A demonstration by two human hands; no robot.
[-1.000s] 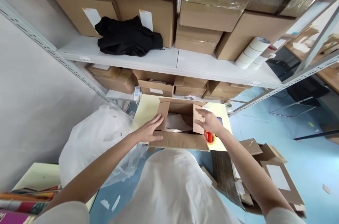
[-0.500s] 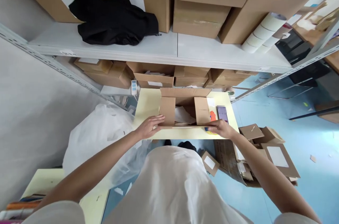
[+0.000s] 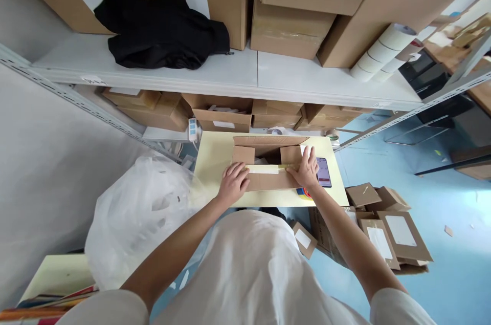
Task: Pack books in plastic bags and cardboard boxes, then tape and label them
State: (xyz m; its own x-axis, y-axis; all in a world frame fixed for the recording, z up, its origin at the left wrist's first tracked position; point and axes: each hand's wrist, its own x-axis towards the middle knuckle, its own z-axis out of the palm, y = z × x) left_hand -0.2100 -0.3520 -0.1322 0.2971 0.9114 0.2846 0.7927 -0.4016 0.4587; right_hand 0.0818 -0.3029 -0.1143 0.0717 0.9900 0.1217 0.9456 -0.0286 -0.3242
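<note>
A cardboard box (image 3: 273, 182) sits on the pale yellow table, its near flap folded up and inward over the opening. White label and yellowish tape run along that flap's edge. My left hand (image 3: 235, 181) grips the flap's left end with fingers curled over it. At its right end my right hand (image 3: 306, 169) holds the flap, thumb pressed on it and fingers pointing up. The two side flaps and the far flap (image 3: 268, 140) still show. White paper (image 3: 261, 161) is partly visible inside. Beside my right hand lie a phone (image 3: 324, 172) and a colourful item (image 3: 304, 193), partly hidden.
A shelf (image 3: 238, 77) with boxes, a black garment (image 3: 164, 28) and tape rolls (image 3: 383, 53) spans above the table (image 3: 210, 161). A white plastic bag (image 3: 141, 217) bulges at left. Discarded cartons (image 3: 399, 233) pile on the floor at right.
The near flap has swung up and inward, partly covering the opening and showing its label. My left hand moved right and my right hand moved left and up. The phone screen is lit.
</note>
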